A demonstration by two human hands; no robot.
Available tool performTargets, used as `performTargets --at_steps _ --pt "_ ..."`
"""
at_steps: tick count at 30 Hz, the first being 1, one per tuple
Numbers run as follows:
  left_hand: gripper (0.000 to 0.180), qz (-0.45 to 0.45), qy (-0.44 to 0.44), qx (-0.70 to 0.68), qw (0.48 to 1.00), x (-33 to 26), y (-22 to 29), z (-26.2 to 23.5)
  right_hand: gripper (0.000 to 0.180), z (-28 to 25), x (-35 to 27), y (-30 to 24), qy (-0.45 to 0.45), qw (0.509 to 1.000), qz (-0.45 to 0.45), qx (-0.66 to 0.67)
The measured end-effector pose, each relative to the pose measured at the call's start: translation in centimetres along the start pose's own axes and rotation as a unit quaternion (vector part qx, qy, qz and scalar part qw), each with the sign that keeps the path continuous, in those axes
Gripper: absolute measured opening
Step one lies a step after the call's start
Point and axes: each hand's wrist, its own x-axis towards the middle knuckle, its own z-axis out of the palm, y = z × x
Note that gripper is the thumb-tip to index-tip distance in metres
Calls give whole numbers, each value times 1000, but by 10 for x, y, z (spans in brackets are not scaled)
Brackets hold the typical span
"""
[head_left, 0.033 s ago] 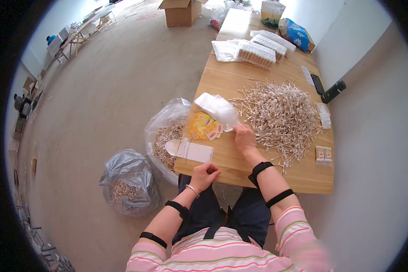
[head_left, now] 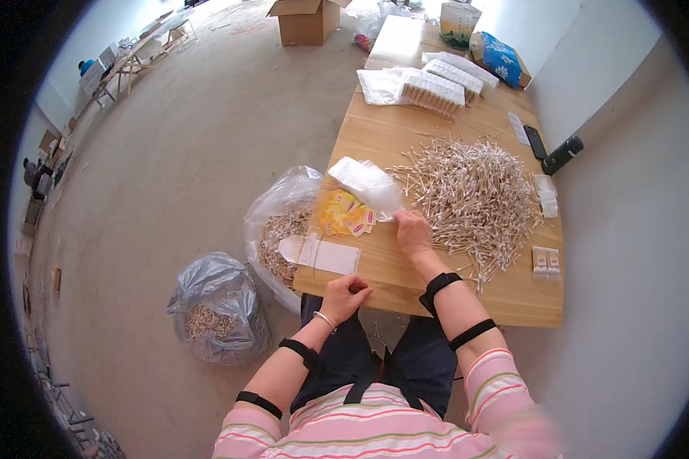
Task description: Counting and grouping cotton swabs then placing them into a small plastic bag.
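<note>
My right hand point(head_left: 415, 232) pinches the near corner of a clear plastic bag point(head_left: 384, 200), part of a stack of white and clear bags. Just right of that hand spreads a big heap of cotton swabs point(head_left: 478, 199). At the table's front edge my left hand point(head_left: 347, 297) is curled closed; whatever its fingers may hold is hidden. Ahead of it lies a white card sleeve point(head_left: 329, 255) with a band across one end. Yellow and white printed cards point(head_left: 346, 213) are piled between the sleeve and the bags.
A clear sack point(head_left: 283, 229) and a grey bag point(head_left: 218, 310), both with swabs, stand left of the table. Packed swab bundles point(head_left: 434, 90) lie at the table's far end. Along the right edge are a phone point(head_left: 536, 141), a black cylinder point(head_left: 563, 155) and small swab packs point(head_left: 546, 262).
</note>
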Motion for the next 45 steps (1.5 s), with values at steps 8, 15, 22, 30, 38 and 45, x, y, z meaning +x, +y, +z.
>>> performTargets --at_steps 8,15,22,30,38,45 --pt "11 48 21 40 998 0 4 1 8 -30 5 -10 -25 998 26 48" --pt "11 22 3 4 1000 1 -2 2 9 -40 -15 -19 45 986 79 141" --pt "11 30 17 55 998 -1 0 1 11 -40 -45 -54 2 976 98 193" --pt "26 -32 41 -261 964 -9 7 -22 9 -39 -78 -110 -67 981 6 180" --pt "20 -43 124 -252 959 -22 27 -48 12 -41 -69 -140 -131 959 14 250" --pt "16 -19 117 -243 963 -20 24 -60 13 -36 -59 -141 -87 939 3 332"
